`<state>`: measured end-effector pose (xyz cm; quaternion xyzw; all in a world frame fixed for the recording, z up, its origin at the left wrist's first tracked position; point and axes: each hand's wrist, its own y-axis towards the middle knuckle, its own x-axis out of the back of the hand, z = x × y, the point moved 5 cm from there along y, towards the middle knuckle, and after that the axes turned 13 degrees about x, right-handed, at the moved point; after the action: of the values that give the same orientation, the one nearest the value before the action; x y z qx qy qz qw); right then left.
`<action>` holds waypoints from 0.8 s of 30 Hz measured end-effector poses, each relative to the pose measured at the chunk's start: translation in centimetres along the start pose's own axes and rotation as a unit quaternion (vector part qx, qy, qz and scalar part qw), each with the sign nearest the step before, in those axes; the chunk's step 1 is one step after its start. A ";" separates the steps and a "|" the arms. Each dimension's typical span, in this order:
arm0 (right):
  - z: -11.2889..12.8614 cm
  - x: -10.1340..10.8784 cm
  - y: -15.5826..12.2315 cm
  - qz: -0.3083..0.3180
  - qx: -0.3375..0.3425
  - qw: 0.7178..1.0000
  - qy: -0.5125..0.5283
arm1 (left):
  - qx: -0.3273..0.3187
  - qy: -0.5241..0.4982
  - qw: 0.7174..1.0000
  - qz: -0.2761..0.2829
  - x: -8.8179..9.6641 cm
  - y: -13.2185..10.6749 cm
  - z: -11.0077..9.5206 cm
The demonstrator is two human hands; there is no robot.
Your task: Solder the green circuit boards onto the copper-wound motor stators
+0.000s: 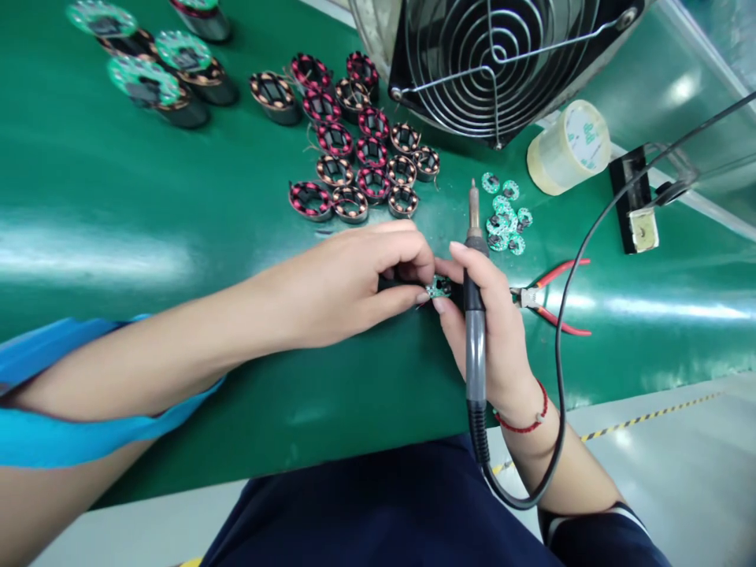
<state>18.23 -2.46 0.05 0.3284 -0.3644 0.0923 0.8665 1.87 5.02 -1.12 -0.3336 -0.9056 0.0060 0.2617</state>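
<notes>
Head view: a small green circuit board [438, 287] sits between the fingertips of 2 bare hands, above a smooth, glossy green table [331, 409]. The left hand [375, 276] meets its left side with thumb and forefinger drawn nearly together, the other fingers curled inward; the tips close on the board's edge. The right hand [496, 323] comes from the other side, its thumb at the near edge and a finger at the far edge, parted by little more than the board. Something dark shows under the left fingers, too covered to make out.

A soldering iron [475, 346] is also held in the right hand, lying across its fingers with the pointed metal tip facing away from the body. Its handle is grey and black, and a black cord [561, 331] loops from the ribbed end over the forearm.

Just beside the right hand lie pliers [555, 295] with 2 red handles spread apart. Beyond the iron's tip, round green boards [502, 224] with speckled faces lie in a loose cluster, near a roll of clear tape [567, 148]. Farther left, short dark rings [372, 152] wound with copper or reddish wire stand close together, some touching. A fan [496, 63] with a round wire guard stands behind them.
</notes>
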 end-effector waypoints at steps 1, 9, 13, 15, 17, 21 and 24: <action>0.1 0.1 0.0 -0.006 0.007 1.000 -0.003 | 0.001 -0.005 1.000 -0.002 0.0 0.0 -0.1; 2.0 0.9 0.8 -0.020 0.114 0.993 -0.019 | 0.013 -0.035 0.999 -0.002 -0.1 0.1 -0.5; 1.8 1.0 0.6 -0.024 0.099 0.993 -0.064 | 0.042 -0.029 0.999 -0.009 -0.1 0.1 -0.4; 1.6 1.1 0.3 -0.039 0.090 0.992 -0.077 | 0.069 -0.026 0.997 -0.011 -0.1 0.1 -0.2; 1.4 1.0 0.2 -0.037 0.079 0.993 -0.075 | 0.087 -0.025 0.996 -0.019 -0.1 0.0 -0.1; 1.4 1.1 0.4 -0.029 0.051 0.996 -0.060 | 0.092 -0.019 0.995 -0.043 0.2 -0.1 -0.3; 1.3 1.5 0.3 -0.053 0.027 0.997 -0.055 | 0.089 0.000 0.995 -0.049 0.2 -0.2 -0.4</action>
<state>18.39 -3.17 1.96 0.3750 -0.3912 0.0379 0.8396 1.88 4.92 -0.64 -0.2642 -0.9168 0.0737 0.2903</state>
